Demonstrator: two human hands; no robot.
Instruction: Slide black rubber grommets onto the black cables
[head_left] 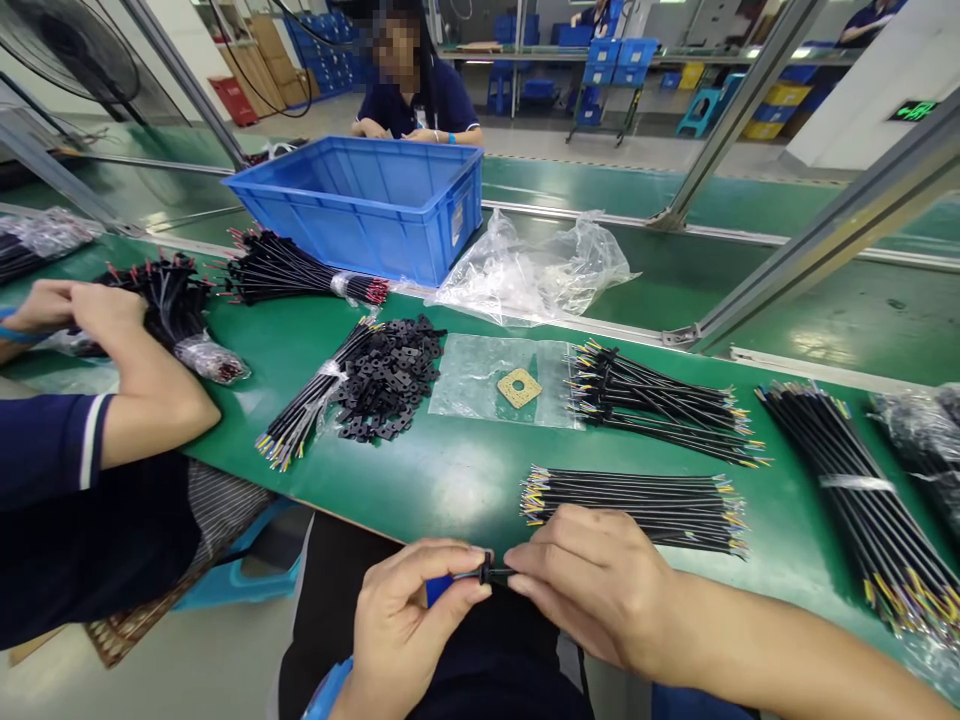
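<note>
Over my lap at the table's front edge, my left hand pinches a small black plastic piece between thumb and forefinger. A thin black cable runs from that piece into my right hand, whose fingers are closed on it; most of the cable is hidden by the hand. Just beyond my right hand lies a row of black cables with coloured wire ends. Behind it is a looser group of cables with black pieces at their left ends. A pile of flat black plastic pieces sits farther left.
A yellowish square plate rests on a clear bag. Tied cable bundles flank the work area. At the back stand a blue bin and crumpled plastic. A co-worker's arm reaches in at left; another person sits opposite.
</note>
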